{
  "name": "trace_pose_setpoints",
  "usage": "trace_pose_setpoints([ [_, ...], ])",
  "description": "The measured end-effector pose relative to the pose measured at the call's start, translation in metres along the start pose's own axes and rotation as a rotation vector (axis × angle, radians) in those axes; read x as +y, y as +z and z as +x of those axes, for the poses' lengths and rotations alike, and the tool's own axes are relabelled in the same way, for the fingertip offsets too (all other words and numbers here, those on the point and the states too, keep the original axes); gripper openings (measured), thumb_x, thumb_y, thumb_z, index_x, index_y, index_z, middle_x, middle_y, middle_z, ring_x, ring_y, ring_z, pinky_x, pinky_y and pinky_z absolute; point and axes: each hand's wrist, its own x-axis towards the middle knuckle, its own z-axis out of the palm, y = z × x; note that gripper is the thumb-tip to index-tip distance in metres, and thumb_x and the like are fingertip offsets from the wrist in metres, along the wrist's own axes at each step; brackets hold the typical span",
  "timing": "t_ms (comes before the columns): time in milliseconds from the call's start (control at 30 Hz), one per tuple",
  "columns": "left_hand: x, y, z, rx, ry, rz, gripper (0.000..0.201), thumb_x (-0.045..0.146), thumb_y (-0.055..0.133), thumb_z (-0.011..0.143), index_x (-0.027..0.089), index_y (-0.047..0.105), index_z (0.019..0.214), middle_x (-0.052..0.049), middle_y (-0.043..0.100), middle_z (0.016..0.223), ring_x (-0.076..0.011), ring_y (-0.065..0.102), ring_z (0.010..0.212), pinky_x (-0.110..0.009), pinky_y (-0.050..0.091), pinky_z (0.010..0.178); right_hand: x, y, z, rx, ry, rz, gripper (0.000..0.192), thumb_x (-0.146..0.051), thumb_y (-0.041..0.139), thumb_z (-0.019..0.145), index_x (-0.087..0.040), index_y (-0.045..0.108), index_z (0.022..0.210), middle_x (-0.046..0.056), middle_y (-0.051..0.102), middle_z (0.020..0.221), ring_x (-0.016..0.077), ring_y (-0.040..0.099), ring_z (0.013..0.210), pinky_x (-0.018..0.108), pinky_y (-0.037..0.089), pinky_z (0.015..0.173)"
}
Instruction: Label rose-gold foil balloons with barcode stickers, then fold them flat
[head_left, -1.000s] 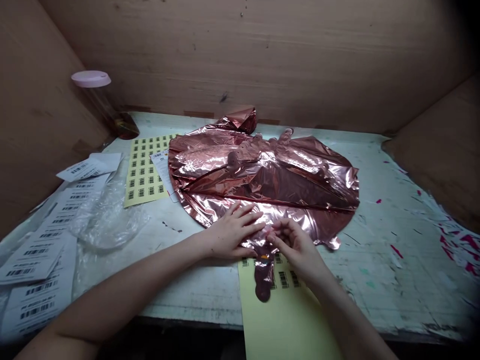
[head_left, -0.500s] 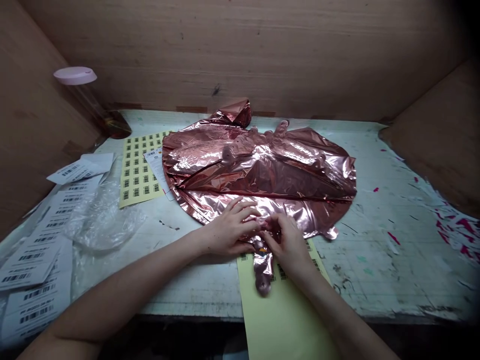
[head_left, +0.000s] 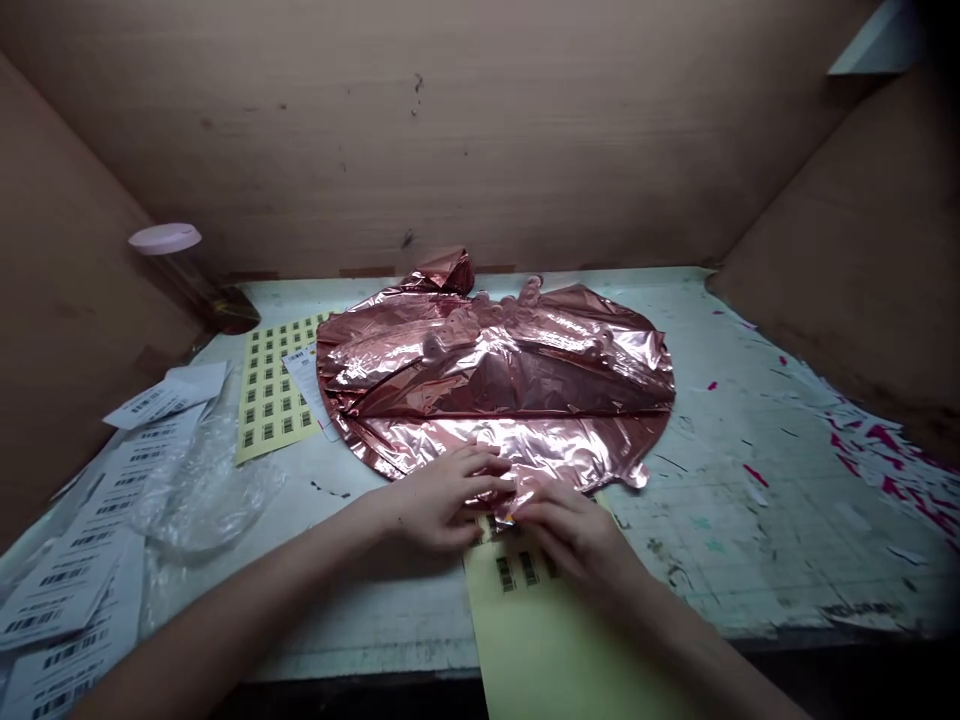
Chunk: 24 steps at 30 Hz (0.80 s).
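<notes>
One foil [head_left: 495,395] is lying mid-table [head_left: 720,560], the left hand [head_left: 439,500] resting on its near edge with fingers loosely spread, the right [head_left: 574,525] pinching that edge; thin as it looks, it could be tearing or creasing if the two were pulling unevenly. Two yellow sheets [head_left: 540,640] are lying there, one under the right hand, one behind left, where one card [head_left: 304,375], one bag [head_left: 202,495], one jar [head_left: 180,265] and several overlapping, uncountable labels [head_left: 97,530] are sitting.
</notes>
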Motion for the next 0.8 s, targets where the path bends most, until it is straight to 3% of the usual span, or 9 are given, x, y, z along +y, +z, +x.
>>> trace_pose_setpoints([
  [67,0.006,-0.002,0.003,0.014,-0.016,-0.14,0.052,0.022,0.068,0.077,0.022,0.058,0.128,-0.013,0.058,0.135,-0.029,0.053,0.125,-0.047,0.042,0.108,0.002,-0.001,0.01,0.065,0.197,0.22,0.016,-0.026,0.055,0.093,-0.021,0.07,0.089,0.005,0.071,0.086,0.0183,0.066,0.081,0.031,0.054,0.072],
  [167,0.016,0.003,0.01,0.207,-0.207,-0.452,0.022,0.028,0.07,0.082,0.018,0.069,0.102,-0.009,0.072,0.105,-0.0215,0.067,0.098,-0.034,0.055,0.087,0.005,-0.003,0.02,0.1,0.433,0.535,0.018,-0.036,0.066,0.085,-0.019,0.065,0.079,0.002,0.066,0.075,0.0158,0.061,0.068,0.027,0.05,0.061],
  [233,0.023,0.009,0.015,0.358,-0.384,-0.656,0.018,0.029,0.076,0.078,0.015,0.069,0.087,-0.006,0.073,0.087,-0.0182,0.069,0.081,-0.03,0.057,0.076,0.007,-0.003,0.024,0.125,0.515,0.723,0.024,-0.039,0.073,0.078,-0.019,0.06,0.077,-0.001,0.063,0.073,0.0143,0.06,0.066,0.026,0.05,0.06],
  [333,0.033,0.015,0.019,0.5,-0.498,-0.792,0.02,0.029,0.078,0.076,0.015,0.068,0.085,-0.006,0.073,0.088,-0.0185,0.07,0.08,-0.031,0.059,0.075,0.009,-0.006,0.025,0.115,0.552,0.84,0.026,-0.04,0.078,0.074,-0.02,0.062,0.08,0.0,0.066,0.077,0.0159,0.064,0.073,0.03,0.053,0.069],
  [467,0.041,0.014,0.013,0.56,-0.457,-0.621,0.011,0.025,0.069,0.086,0.018,0.072,0.094,-0.005,0.075,0.091,-0.0188,0.072,0.084,-0.031,0.06,0.078,0.011,-0.023,0.031,-0.024,0.553,0.813,0.023,-0.041,0.073,0.079,-0.019,0.071,0.085,0.003,0.071,0.083,0.0187,0.067,0.081,0.036,0.054,0.078],
  [533,0.043,0.016,0.008,0.59,-0.381,-0.434,0.009,0.021,0.067,0.087,0.018,0.074,0.092,-0.005,0.076,0.085,-0.0176,0.072,0.077,-0.029,0.059,0.071,0.016,-0.039,0.047,-0.008,0.587,0.754,0.023,-0.038,0.072,0.081,-0.015,0.072,0.082,0.002,0.071,0.08,0.0165,0.066,0.075,0.036,0.055,0.075],
  [700,0.051,0.035,0.002,0.6,0.027,0.037,0.008,0.014,0.065,0.088,0.016,0.072,0.092,-0.005,0.073,0.076,-0.0166,0.07,0.072,-0.028,0.056,0.069,0.05,-0.073,0.147,0.232,0.707,0.532,0.029,-0.028,0.049,0.099,-0.004,0.065,0.1,0.001,0.064,0.089,0.0089,0.064,0.074,0.026,0.05,0.07],
  [733,0.053,0.04,0.002,0.593,0.06,0.102,0.008,0.012,0.065,0.087,0.014,0.07,0.093,-0.006,0.073,0.077,-0.0172,0.07,0.075,-0.029,0.056,0.072,0.059,-0.074,0.171,0.258,0.715,0.523,0.019,-0.028,0.061,0.095,-0.012,0.064,0.105,0.003,0.066,0.096,0.0119,0.064,0.076,0.028,0.056,0.068],
  [800,0.058,0.05,0.002,0.572,0.07,0.178,0.01,0.008,0.064,0.087,0.012,0.068,0.095,-0.007,0.074,0.081,-0.0181,0.07,0.081,-0.03,0.056,0.077,0.073,-0.072,0.213,0.315,0.676,0.519,0.028,-0.032,0.061,0.095,-0.015,0.06,0.117,0.007,0.064,0.111,0.0168,0.065,0.09,0.035,0.058,0.077],
])
